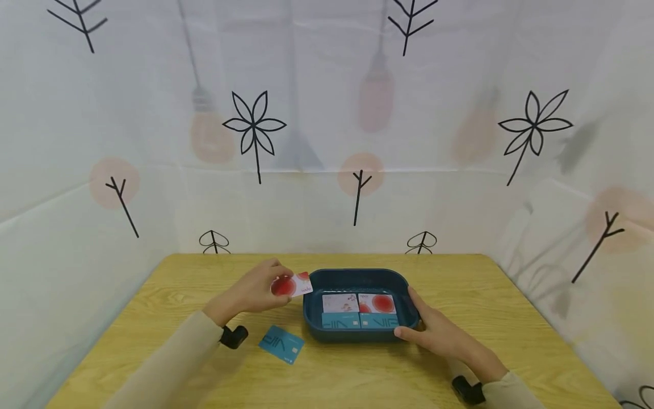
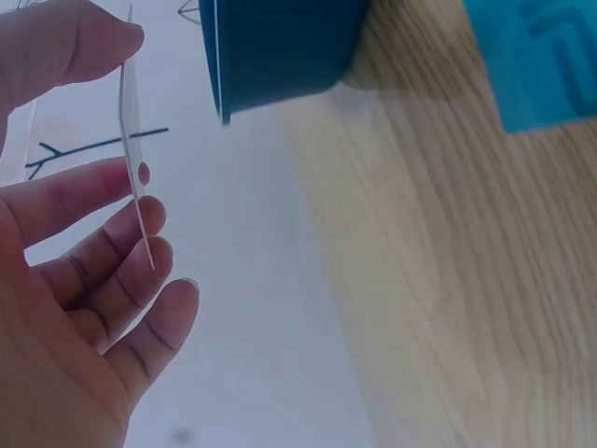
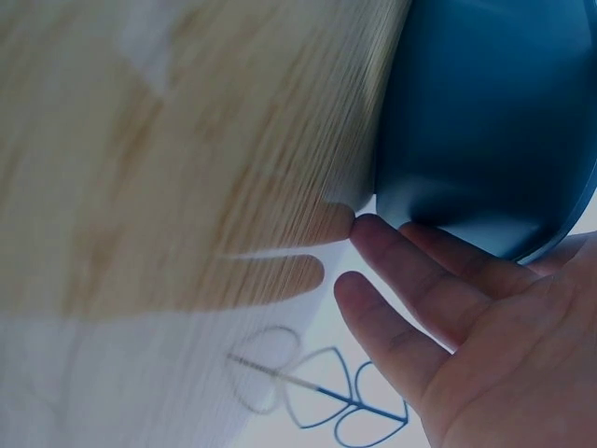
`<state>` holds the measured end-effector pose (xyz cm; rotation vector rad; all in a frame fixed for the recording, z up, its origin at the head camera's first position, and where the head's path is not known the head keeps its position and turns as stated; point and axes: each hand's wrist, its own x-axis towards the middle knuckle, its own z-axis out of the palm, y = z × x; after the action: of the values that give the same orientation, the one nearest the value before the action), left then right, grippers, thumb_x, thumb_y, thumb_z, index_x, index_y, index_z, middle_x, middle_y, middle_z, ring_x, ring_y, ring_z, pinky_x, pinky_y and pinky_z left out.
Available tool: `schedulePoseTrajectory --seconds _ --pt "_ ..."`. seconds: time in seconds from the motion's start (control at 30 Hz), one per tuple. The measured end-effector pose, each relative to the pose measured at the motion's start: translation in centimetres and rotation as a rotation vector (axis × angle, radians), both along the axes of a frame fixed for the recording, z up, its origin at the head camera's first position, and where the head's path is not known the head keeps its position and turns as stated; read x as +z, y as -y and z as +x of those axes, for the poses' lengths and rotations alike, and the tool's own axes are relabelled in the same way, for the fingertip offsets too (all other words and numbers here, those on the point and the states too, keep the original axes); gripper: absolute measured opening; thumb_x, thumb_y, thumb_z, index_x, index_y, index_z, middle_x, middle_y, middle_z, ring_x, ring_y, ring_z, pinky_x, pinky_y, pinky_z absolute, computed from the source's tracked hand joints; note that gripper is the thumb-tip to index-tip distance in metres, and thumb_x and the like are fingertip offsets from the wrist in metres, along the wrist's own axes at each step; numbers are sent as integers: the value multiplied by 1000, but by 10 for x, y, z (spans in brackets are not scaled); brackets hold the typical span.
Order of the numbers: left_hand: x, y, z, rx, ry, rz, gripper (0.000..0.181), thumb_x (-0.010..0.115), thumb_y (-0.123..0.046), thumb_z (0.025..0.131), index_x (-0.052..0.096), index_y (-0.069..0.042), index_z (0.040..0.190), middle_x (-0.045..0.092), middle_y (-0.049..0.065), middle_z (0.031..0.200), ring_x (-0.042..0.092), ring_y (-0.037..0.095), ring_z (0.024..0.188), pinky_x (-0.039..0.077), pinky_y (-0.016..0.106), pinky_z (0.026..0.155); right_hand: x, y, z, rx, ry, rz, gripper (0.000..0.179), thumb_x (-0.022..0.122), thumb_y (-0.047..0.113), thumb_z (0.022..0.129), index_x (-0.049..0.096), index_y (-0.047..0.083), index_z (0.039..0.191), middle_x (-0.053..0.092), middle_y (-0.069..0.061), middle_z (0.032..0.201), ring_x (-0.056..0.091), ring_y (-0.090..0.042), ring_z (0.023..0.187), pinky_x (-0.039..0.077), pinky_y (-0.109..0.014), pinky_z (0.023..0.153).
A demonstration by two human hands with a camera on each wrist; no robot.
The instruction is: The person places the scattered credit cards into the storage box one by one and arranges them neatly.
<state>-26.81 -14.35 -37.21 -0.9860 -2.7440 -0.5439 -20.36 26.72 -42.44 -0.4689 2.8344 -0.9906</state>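
A card with red circles on white (image 1: 292,285) is pinched between the thumb and fingers of my left hand (image 1: 258,288), just beyond the left rim of a dark blue plastic container (image 1: 357,337). Seen edge-on in the left wrist view, the card (image 2: 133,140) stands apart from the container. My right hand (image 1: 444,335) holds the container's right end, thumb over the front rim and fingers along the outer side (image 3: 485,121). Inside lie several cards: a pale pink one (image 1: 339,303), a red-circled one (image 1: 377,304) and blue ones (image 1: 340,321) in front.
A loose blue card (image 1: 282,344) lies on the wooden table (image 1: 357,375), left of and in front of the container. Behind the table hangs a white curtain (image 1: 306,210) with plant drawings. Black bands (image 1: 234,337) sit on both wrists.
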Motion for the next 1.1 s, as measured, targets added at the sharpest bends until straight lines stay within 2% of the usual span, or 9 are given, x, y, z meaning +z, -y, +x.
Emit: schedulePoseTrajectory --seconds 0.37,0.53,0.83,1.1 --pt "5 -34 -10 -50 3 -28 46 73 -36 79 65 -13 118 53 -2 102 47 11 89 47 24 74 -1 2 1 8 -4 -17 99 62 49 88 3 4 153 24 -26 151 37 -41 130 34 -58 100" --pt "8 -51 -14 -76 14 -53 46 72 -36 80 64 -14 119 53 -3 102 48 11 89 47 23 72 -1 2 1 3 8 -23 99 62 49 89 2 5 153 25 -25 151 38 -39 129 34 -58 100" --pt "14 -76 -20 -81 57 -93 48 72 -38 80 63 -17 123 51 -5 102 48 10 90 46 22 74 -3 0 0 1 1 -18 99 62 50 88 2 5 153 25 -25 151 38 -40 129 34 -58 100" --pt "15 -97 -24 -105 82 -95 49 72 -40 80 62 -19 124 52 -5 104 47 10 93 46 22 77 -3 -2 -1 -2 0 -10 99 62 51 88 2 6 153 25 -25 151 41 -37 126 35 -57 99"
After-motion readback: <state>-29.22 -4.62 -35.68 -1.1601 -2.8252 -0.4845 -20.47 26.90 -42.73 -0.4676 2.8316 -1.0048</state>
